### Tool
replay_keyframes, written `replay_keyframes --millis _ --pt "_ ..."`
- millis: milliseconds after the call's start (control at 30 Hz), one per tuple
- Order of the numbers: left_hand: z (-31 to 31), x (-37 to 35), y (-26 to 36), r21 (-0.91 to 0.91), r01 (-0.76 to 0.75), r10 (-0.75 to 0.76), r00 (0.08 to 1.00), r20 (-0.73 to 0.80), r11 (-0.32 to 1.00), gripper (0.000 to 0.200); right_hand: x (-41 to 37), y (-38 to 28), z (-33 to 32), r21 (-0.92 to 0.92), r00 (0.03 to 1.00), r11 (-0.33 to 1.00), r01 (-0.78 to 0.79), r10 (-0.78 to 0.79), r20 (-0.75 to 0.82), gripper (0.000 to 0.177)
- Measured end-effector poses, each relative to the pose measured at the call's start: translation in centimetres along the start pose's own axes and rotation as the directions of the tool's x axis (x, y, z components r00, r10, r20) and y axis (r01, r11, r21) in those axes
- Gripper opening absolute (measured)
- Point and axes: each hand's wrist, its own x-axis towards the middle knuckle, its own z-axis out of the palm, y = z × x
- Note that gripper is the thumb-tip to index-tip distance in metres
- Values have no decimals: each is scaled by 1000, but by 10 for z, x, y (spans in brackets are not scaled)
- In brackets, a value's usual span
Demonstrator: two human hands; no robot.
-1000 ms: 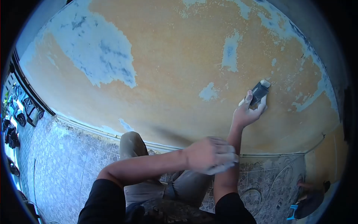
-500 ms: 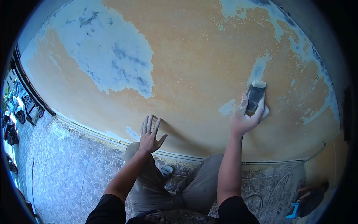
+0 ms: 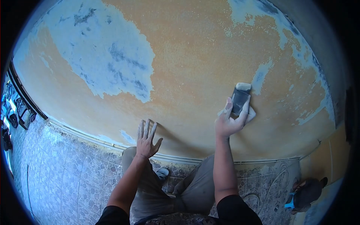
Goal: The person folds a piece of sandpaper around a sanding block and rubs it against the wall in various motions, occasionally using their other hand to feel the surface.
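A large orange-tan wall (image 3: 187, 71) with peeled pale-blue patches fills the upper view. My left hand (image 3: 147, 139) rests on its lower part with the fingers spread, holding nothing. Farther right, my right hand (image 3: 234, 118) grips a dark, flat sanding block (image 3: 240, 102) with a whitish end pointing up, against the wall. White dust coats the fingers of my right hand. Just right of the block is a narrow pale-blue patch (image 3: 261, 77). The palm side of my right hand's grip is partly hidden.
Patterned floor tiles (image 3: 75, 165) run below the wall, past a pale ledge (image 3: 101, 140). A person in dark clothing (image 3: 308, 193) is at the lower right beside a blue object (image 3: 289, 202). A hose (image 3: 258, 198) lies on the floor. Motorbikes (image 3: 17, 112) stand far left.
My right hand and the block have moved left across the wall, leaving the narrow pale patch to their right. The view has shifted slightly. My left hand stays spread on the wall.
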Motion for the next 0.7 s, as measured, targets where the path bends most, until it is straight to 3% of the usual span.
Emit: replay_keyframes --millis 33,67,133,167,233,267,300,333,367,467,500,533,600,633,700 --pt "0 -2 1 -4 3 -3 1000 3 1000 85 -21 14 -5 -98 951 952 290 -276 141 55" --pt "-2 -2 1 8 9 -9 1000 22 1000 85 -46 32 -14 -148 810 813 563 -508 295 55" --pt "-4 0 1 23 16 -17 999 37 1000 85 -87 56 -41 44 495 653 756 -615 614 51" --pt "-6 -1 2 7 17 -18 999 38 1000 85 -84 57 -46 47 493 654 755 -613 617 51" --pt "-6 5 0 -6 24 -24 999 27 1000 86 -57 59 -53 -50 615 720 692 -551 564 52" --pt "-6 4 0 3 22 -22 999 27 1000 86 -25 49 -46 -138 735 764 631 -531 423 54" --pt "-6 -1 1 11 18 -18 999 40 1000 87 1 42 -39 -145 891 896 419 -375 256 56" --pt "-5 -3 2 8 22 -22 998 50 1000 87 32 25 -33 -137 981 976 172 -157 113 58" --pt "-4 -2 2 8 25 -25 999 42 1000 88 55 15 -34 -175 993 977 119 -114 37 56" --pt "-1 -2 3 10 19 -19 999 34 1000 89 17 24 -20 -80 992 989 123 -124 -11 53" --pt "-2 -2 2 17 15 -16 999 43 1000 91 -16 38 -23 -89 930 936 340 -321 176 53" --pt "-3 -1 0 27 11 -13 998 53 1000 93 -54 56 -36 -56 798 841 538 -486 357 53" --pt "-5 0 3 22 19 -20 999 50 1000 91 -90 70 -62 133 379 683 718 -545 748 54" --pt "-7 -1 4 16 28 -28 998 52 999 89 -93 74 -68 131 384 691 711 -537 751 54" --pt "-9 3 2 23 26 -27 998 49 999 89 -83 77 -71 -43 617 780 624 -458 640 54"
